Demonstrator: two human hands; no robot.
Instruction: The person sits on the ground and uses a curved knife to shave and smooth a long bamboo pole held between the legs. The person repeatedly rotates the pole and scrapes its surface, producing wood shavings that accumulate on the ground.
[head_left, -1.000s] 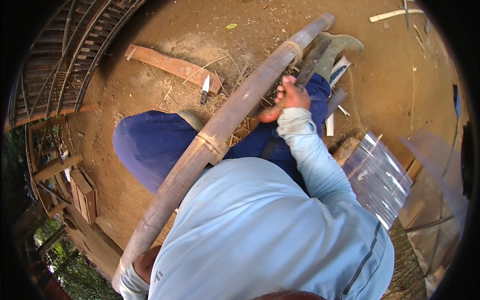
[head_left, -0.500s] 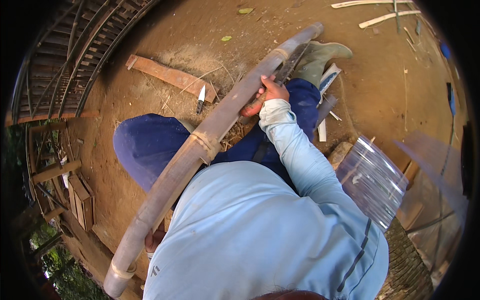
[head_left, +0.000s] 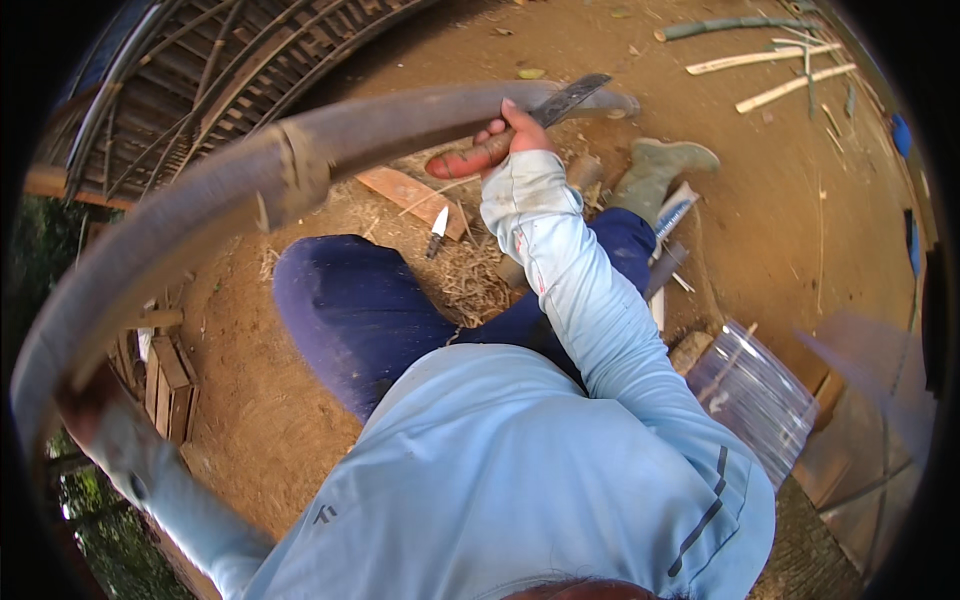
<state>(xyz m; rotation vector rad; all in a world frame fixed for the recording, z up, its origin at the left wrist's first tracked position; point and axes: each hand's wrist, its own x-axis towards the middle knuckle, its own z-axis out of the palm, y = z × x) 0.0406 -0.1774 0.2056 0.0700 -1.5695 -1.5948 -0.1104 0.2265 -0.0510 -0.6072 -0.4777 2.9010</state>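
A long grey-brown bamboo pole (head_left: 390, 125) with raised joints sweeps across from the far middle to the left rim. My left hand (head_left: 88, 405), blurred by motion, grips it from below near its left end. In my right hand (head_left: 525, 132) is a machete with a reddish-brown handle (head_left: 470, 158), its dark blade (head_left: 572, 99) pointing away to the right. That hand's fingers also rest against the pole's near side. Beyond my knees, a small knife (head_left: 438, 228) with a bright blade and dark handle lies on the ground.
A flat brown board (head_left: 410, 196) lies beside the small knife, near shavings (head_left: 475, 280). Split strips (head_left: 765, 60) and a green bamboo piece (head_left: 720, 28) are at the far right. Clear corrugated sheet (head_left: 755, 395) stands at my right. A slatted bamboo structure (head_left: 225, 75) rises far left.
The bamboo pole has been raised and swung, its near end moving out to the left with my left hand. My right hand with the machete has shifted farther away and slightly left.
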